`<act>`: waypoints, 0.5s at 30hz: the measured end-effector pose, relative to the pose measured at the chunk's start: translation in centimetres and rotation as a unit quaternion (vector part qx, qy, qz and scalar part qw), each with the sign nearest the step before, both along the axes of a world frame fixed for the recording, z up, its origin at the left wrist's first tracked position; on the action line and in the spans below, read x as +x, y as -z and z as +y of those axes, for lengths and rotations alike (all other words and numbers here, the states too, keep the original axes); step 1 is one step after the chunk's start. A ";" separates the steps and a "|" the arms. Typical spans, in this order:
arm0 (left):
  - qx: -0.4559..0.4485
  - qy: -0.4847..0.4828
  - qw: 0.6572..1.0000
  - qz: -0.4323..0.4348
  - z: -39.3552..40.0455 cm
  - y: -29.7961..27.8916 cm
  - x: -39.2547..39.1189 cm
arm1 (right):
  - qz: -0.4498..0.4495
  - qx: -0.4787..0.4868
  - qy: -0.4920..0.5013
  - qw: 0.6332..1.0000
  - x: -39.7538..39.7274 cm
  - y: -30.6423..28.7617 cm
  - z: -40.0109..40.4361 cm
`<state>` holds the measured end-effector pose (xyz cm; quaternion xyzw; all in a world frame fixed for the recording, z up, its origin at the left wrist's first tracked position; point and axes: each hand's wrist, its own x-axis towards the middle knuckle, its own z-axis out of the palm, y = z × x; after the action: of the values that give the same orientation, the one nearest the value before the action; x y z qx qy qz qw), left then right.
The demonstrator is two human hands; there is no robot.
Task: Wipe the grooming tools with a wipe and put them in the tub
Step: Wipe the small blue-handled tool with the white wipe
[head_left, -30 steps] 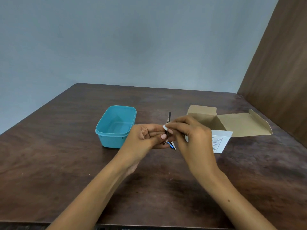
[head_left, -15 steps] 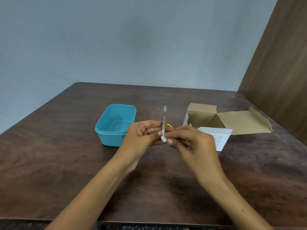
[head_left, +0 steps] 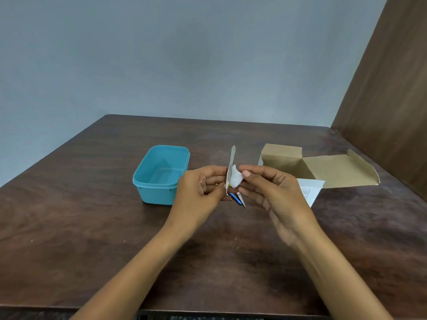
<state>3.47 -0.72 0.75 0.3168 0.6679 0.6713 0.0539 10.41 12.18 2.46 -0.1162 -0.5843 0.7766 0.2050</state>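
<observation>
My left hand [head_left: 200, 190] pinches a pair of metal tweezers [head_left: 231, 165] upright above the table, its tip pointing up. My right hand [head_left: 275, 192] pinches a small white wipe [head_left: 236, 180] against the right side of the tweezers' lower half. The blue tub [head_left: 147, 181] stands just left of my left hand, with nothing visible inside. More small tools, one blue-handled [head_left: 235, 198] and one metal with a pointed tip [head_left: 241, 199], lie on the table beneath my hands, partly hidden.
An open brown cardboard box [head_left: 288, 161] with its flap spread to the right sits at the right rear. A white printed sheet [head_left: 309, 190] lies in front of it. A brown wooden panel [head_left: 388, 100] rises along the table's right side.
The wipe slid down and back up along the tweezers. My right hand has turned palm-inward, and the wipe now shows unfolded beside the tweezers. My left hand stayed almost still.
</observation>
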 end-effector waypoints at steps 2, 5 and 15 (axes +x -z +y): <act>-0.007 -0.011 1.000 0.024 0.1 0.1 0.1 | 0.003 0.002 -0.012 1.000 0.1 -0.1 0.0; -0.016 -0.035 0.997 0.068 0.2 0.4 0.2 | 0.017 0.038 0.001 0.999 0.2 -0.1 -0.3; -0.025 -0.054 0.991 0.123 0.5 0.9 0.5 | 0.031 0.063 0.076 0.995 -0.2 -0.5 -0.4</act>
<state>3.95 -0.22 -0.15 0.3590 0.7024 0.6121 -0.0564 10.22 11.79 2.93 -0.1233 -0.6147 0.7236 0.2887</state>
